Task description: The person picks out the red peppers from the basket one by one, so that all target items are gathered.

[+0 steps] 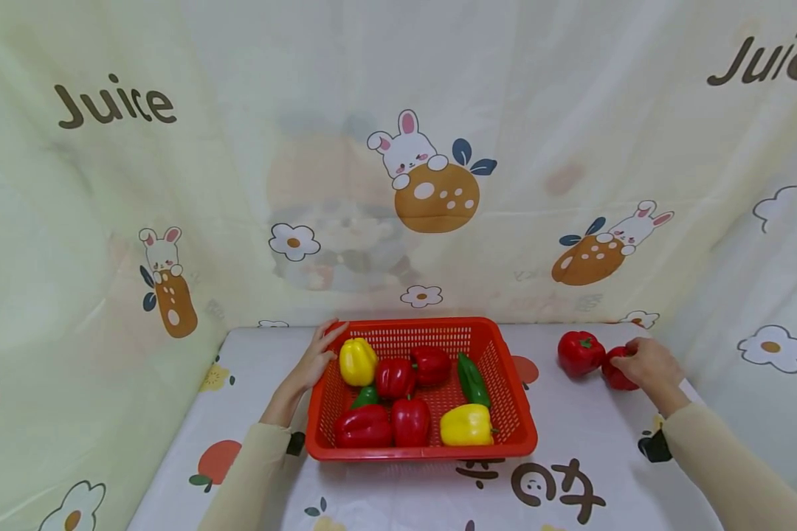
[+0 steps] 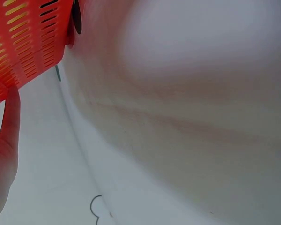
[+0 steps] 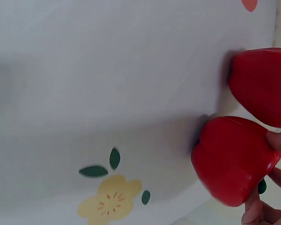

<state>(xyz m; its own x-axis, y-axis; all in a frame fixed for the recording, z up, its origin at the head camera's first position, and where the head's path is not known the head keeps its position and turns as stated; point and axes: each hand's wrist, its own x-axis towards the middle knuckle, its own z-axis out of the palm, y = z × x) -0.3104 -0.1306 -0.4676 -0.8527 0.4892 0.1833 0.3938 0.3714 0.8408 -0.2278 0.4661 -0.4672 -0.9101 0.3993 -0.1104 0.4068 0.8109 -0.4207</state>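
Right hand [image 1: 654, 369]: thumb and fingers pinching one red pepper [image 1: 616, 369] by its stem end, at the right of the table [image 1: 591, 435]; whether the pepper is lifted at all, I cannot tell from where I stand. The hold by the stem [image 3: 262, 186] looks chosen as the narrower grip on a wide, glossy body. Left hand [image 1: 314, 361]: fingers fairly straight, laid against the far left corner of a red basket [image 1: 421, 453], nothing visibly grasped; presumably placed there to steady it. Beige sleeves [image 1: 737, 464] reach in from the near side. Just beside the held pepper: a second red pepper [image 1: 579, 354], well apart from the basket. Basket contents: four more red peppers [image 1: 410, 422]; two yellow peppers [image 1: 467, 425], one near the left hand, one front right; one long green pepper [image 1: 472, 380] along the right; one green piece [image 1: 365, 397], partly hidden. Several lie on their sides, likely settled so by their rounded shape. Surface: white cloth [image 3: 61, 93], printed with oranges [image 1: 219, 462], yellow flowers [image 3: 110, 202] and dark lettering [image 1: 534, 487]. Room: pale curtain [image 1: 571, 88] behind and at both sides, printed "Juice", with rabbits [image 1: 408, 151] on brown fruit [image 1: 437, 199] and white daisies [image 1: 773, 348].
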